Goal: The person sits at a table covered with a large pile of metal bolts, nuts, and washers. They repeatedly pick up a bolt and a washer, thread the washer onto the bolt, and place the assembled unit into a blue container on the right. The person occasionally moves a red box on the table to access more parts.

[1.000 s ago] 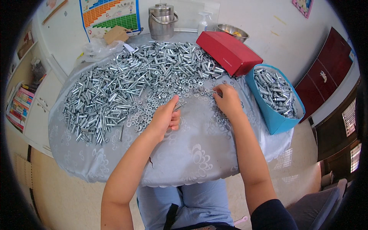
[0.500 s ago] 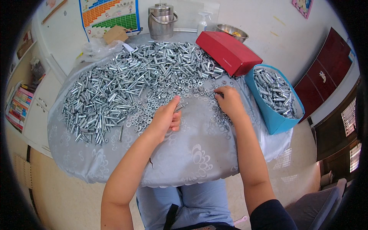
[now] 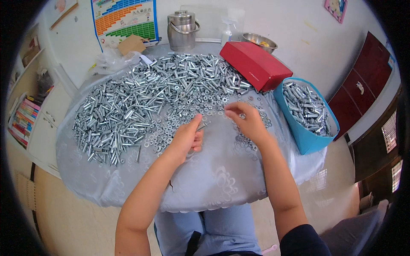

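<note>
We pinch a small bolt [image 3: 201, 126] in our left hand [image 3: 186, 138] and a washer [image 3: 242, 116] in our right hand [image 3: 245, 121], both held just above the round table [image 3: 205, 187], beside the heap of bolts [image 3: 141, 102].

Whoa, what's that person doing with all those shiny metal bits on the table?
A person sits at a round table covered with a pale cloth. A big heap of silver bolts and a scatter of small washers lie on it. The left hand holds a bolt at its fingertips, and the right hand pinches a small washer just above the scattered ones. A blue tub on the right is full of bolts, with a red box beside it.
</note>
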Demonstrator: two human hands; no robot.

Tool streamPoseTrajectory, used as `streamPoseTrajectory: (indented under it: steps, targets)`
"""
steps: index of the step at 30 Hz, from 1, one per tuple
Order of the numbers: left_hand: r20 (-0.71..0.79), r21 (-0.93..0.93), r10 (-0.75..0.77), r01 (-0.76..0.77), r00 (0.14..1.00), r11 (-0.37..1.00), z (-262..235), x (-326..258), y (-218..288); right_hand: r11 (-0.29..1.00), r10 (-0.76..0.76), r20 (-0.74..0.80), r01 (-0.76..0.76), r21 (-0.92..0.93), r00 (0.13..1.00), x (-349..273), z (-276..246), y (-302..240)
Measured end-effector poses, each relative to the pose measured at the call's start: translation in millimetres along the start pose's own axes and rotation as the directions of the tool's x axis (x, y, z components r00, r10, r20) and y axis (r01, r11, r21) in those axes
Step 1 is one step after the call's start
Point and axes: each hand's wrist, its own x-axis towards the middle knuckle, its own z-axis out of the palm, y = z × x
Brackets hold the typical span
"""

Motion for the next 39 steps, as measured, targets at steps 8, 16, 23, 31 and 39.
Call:
streamPoseTrajectory:
  steps: [8,16,23,31,39]
  targets:
    - [-0.013,-0.027,0.024,-0.024,1.0,0.999,0,2,-1,0.943,-0.104,0.025,0.09,0.32,0.994,-14,28,-30]
    - [-0.132,0.246,0.346,-0.307,0.929,0.919,-6,9,-16,0.942,0.038,0.119,-0.076,0.328,0.992,-15,28,-27]
    - [-0.123,0.459,0.445,-0.346,0.887,0.818,-6,6,-15,0.969,0.086,0.254,-0.14,0.202,0.963,-19,26,-31]
    - [-0.047,0.492,0.475,-0.394,0.879,0.777,-10,15,-25,0.988,0.099,0.405,-0.139,0.072,0.909,-17,17,-32]
    - [-0.041,0.498,0.463,-0.383,0.886,0.778,-8,10,-21,0.921,0.202,0.511,-0.34,0.191,0.835,-17,13,-38]
